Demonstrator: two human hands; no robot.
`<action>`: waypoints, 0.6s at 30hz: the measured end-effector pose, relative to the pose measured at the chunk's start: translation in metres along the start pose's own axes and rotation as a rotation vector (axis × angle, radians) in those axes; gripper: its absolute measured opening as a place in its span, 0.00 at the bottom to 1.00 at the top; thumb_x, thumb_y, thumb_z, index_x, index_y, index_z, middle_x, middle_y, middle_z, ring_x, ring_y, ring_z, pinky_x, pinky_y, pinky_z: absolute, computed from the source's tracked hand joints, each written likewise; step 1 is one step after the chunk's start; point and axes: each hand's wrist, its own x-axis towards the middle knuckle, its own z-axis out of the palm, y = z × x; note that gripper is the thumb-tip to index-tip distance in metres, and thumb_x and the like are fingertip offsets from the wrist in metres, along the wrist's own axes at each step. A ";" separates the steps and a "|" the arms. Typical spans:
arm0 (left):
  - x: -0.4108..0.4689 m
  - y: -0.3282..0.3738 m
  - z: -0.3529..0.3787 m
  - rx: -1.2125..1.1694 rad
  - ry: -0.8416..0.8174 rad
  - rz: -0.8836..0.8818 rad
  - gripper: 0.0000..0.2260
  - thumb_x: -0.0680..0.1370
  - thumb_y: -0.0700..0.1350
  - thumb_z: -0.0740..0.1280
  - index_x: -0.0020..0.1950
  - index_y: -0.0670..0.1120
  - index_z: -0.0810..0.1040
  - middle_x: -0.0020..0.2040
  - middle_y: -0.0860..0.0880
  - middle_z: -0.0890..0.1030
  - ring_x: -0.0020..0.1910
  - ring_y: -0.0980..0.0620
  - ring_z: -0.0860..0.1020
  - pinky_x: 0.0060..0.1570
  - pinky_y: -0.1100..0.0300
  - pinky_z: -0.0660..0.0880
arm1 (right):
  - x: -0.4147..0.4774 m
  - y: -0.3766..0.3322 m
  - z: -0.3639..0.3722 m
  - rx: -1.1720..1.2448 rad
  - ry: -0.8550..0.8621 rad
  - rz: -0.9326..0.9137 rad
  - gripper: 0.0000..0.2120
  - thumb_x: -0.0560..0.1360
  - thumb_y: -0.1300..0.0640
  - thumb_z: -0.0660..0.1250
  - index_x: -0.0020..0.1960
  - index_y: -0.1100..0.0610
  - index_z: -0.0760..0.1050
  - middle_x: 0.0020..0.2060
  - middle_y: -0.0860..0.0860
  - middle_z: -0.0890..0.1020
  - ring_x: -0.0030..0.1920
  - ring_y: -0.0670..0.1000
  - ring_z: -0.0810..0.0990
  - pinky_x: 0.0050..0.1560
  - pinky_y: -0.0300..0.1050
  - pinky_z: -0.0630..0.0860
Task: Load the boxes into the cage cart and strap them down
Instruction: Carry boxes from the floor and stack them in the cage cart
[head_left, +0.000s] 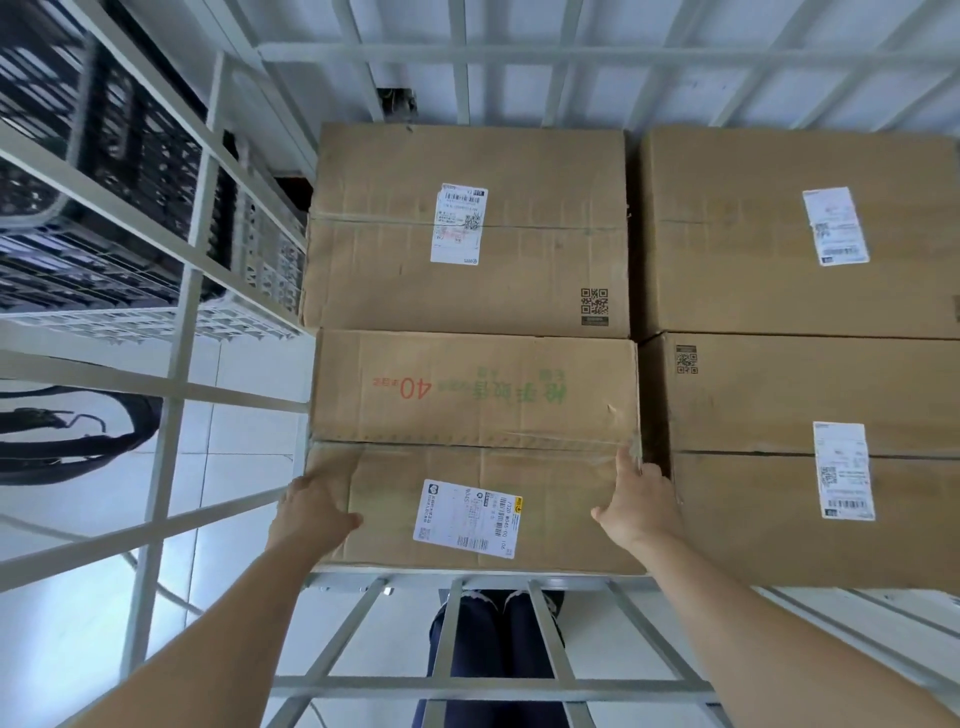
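Black strap (104, 447) noted on the floor outside the cage cart (171, 395), well left of its side bars. It is taken to be the tie-down, though the view there is blurred.

Left hand (311, 514) is clamped on the near left corner of the near left box (545, 405), thumb on the top face, fingers wrapped down the side.

This box is seated in the cart's near left quarter, touching the far left box (467, 156) behind it and just beside the near right box (753, 493). Its long axis is judged to run left to right, with one hand at each end.

Right hand (641, 504) grips the right edge, thumb on top, fingers tucked into the narrow gap between the boxes.

Strapping not yet done. The left hand is judged the nearer to the strap.
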 end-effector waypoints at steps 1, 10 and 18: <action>-0.008 0.005 -0.005 0.035 0.014 0.028 0.32 0.74 0.51 0.72 0.72 0.41 0.65 0.71 0.43 0.67 0.70 0.43 0.67 0.66 0.49 0.69 | -0.005 0.000 -0.007 -0.004 -0.015 -0.027 0.42 0.75 0.46 0.69 0.79 0.53 0.48 0.71 0.57 0.66 0.70 0.58 0.66 0.66 0.51 0.70; -0.111 0.072 -0.081 0.228 0.146 0.311 0.15 0.75 0.49 0.67 0.59 0.47 0.73 0.59 0.49 0.76 0.57 0.48 0.75 0.55 0.54 0.75 | -0.086 0.014 -0.096 0.022 0.051 -0.242 0.33 0.76 0.46 0.68 0.76 0.52 0.61 0.70 0.50 0.70 0.69 0.53 0.70 0.66 0.48 0.71; -0.213 0.140 -0.160 0.575 0.373 0.596 0.14 0.78 0.50 0.65 0.61 0.47 0.73 0.61 0.49 0.75 0.61 0.47 0.74 0.52 0.55 0.72 | -0.179 0.059 -0.188 0.070 0.253 -0.224 0.30 0.78 0.46 0.64 0.76 0.52 0.60 0.72 0.51 0.68 0.72 0.54 0.65 0.69 0.49 0.65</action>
